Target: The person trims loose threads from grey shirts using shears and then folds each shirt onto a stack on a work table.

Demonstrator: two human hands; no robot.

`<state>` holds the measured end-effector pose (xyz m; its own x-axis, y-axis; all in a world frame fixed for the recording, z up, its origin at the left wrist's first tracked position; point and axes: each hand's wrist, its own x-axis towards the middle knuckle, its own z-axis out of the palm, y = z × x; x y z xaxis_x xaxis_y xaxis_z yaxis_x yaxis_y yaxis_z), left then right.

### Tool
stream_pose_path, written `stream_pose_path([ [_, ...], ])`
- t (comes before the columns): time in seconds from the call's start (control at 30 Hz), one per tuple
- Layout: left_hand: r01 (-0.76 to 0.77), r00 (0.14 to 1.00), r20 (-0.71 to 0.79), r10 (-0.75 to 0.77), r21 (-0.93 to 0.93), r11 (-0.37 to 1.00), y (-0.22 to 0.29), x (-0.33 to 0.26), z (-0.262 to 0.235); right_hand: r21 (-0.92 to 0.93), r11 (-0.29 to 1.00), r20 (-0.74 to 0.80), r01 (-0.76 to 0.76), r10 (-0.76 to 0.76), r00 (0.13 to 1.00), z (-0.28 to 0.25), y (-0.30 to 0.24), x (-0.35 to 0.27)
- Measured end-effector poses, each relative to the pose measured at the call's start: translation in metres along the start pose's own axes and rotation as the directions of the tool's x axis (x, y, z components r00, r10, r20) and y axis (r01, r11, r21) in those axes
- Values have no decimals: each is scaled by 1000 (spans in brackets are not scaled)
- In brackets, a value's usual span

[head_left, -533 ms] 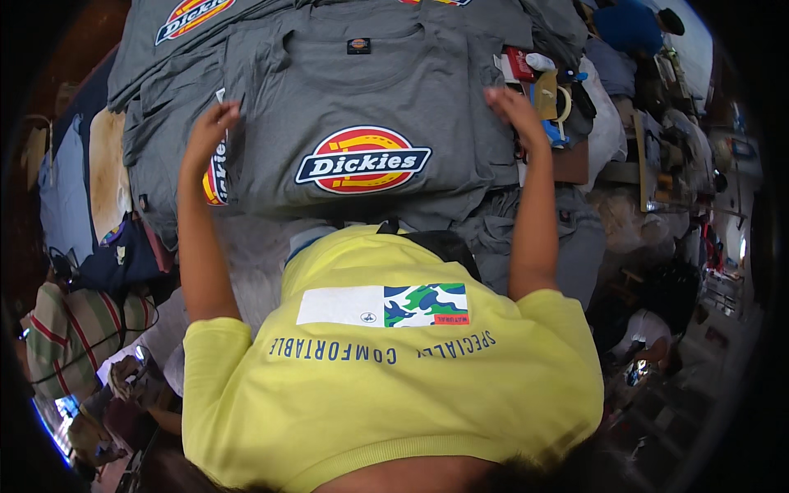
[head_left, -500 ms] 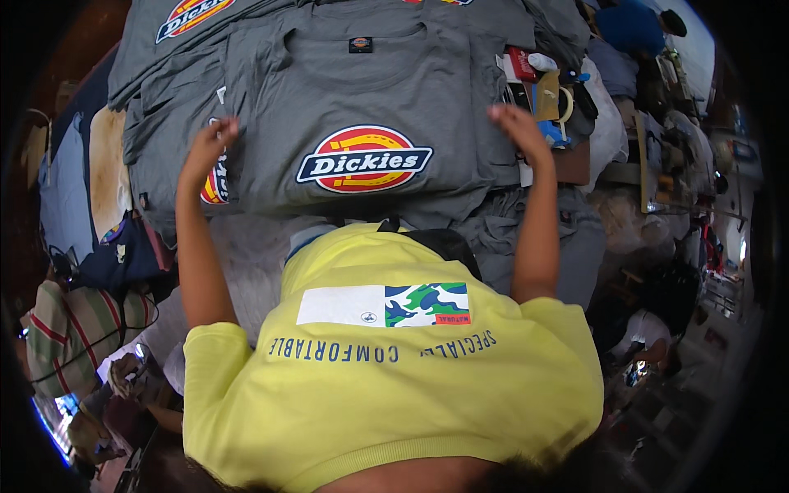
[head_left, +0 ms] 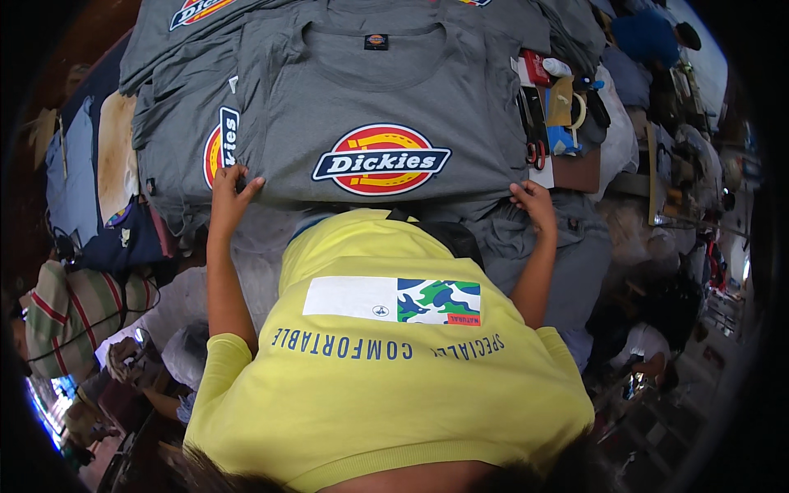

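A person in a yellow shirt [head_left: 386,386] leans over a grey T-shirt [head_left: 386,107] with a red-and-yellow oval logo, spread flat on a pile of matching shirts on the counter. The left hand [head_left: 228,193] pinches the garment's lower left corner, fingers closed on the fabric; the right hand [head_left: 532,200] grips the lower right hem the same way. Scissors [head_left: 532,135] and tape rolls [head_left: 580,111] lie just beside the shirt's right edge.
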<state>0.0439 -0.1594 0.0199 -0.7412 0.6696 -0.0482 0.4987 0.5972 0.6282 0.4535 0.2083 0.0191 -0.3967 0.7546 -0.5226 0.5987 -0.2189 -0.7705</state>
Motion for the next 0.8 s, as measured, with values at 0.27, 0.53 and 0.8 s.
stream_pose_path([
  [0.27, 72, 997, -3, -72, 28, 997, 13, -3, -12, 378, 910, 12, -170, 179, 984, -2, 7, -4],
  [0.53, -270, 939, -117, 322, 327, 906, 68, 26, 39, -783, 502, -150, 368, -726, 671, 63, -53, 0],
  [0.8, -334, 913, -13, 408, 551, 765, 70, 99, 105, -814, 95, 284, 573, -795, 535, 141, -78, 91],
])
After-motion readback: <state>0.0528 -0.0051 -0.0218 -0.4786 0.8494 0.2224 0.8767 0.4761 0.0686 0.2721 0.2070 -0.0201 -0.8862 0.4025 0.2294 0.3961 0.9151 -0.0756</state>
